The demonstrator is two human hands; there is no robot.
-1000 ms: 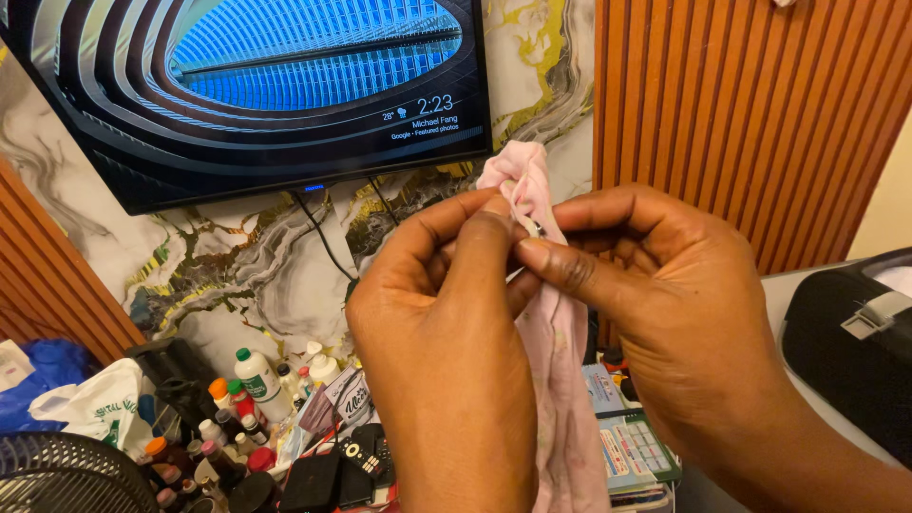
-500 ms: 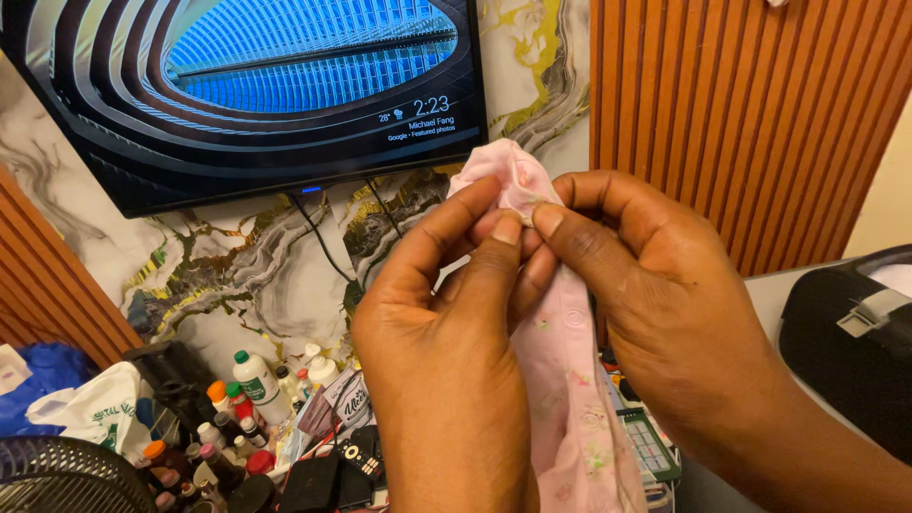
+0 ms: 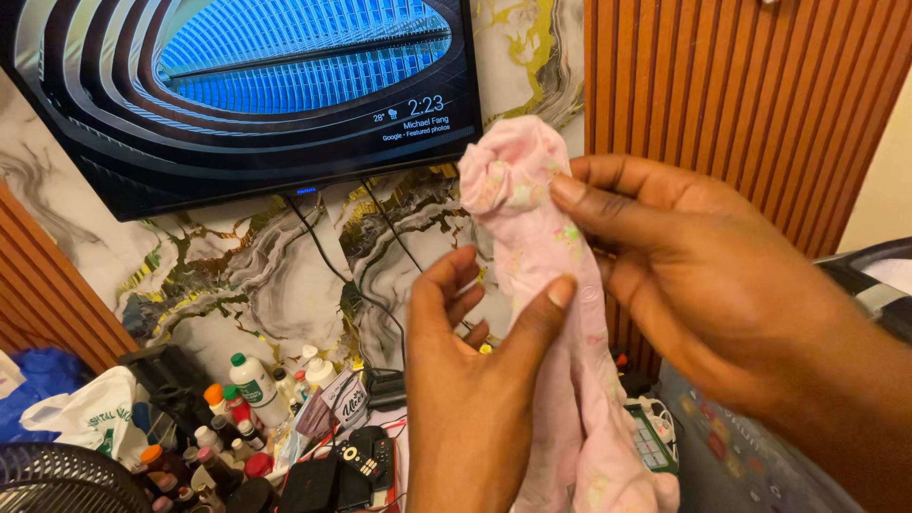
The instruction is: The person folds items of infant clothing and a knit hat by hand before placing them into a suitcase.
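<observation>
Pink floral cloth [image 3: 546, 285], bunched at its top, pinched by the right hand [image 3: 703, 275], with the left hand [image 3: 475, 380] thumb pressing its front, fingers loosely curled.

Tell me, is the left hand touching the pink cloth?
Touching. The head view shows the left hand with its thumb pressed flat on the pink cloth, no gap; the right hand pinches it higher up.

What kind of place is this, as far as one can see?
Probably a room in a home: a wall-mounted screen, a clutter of small bottles and remote controls below it, and a pink garment held in both hands.
</observation>
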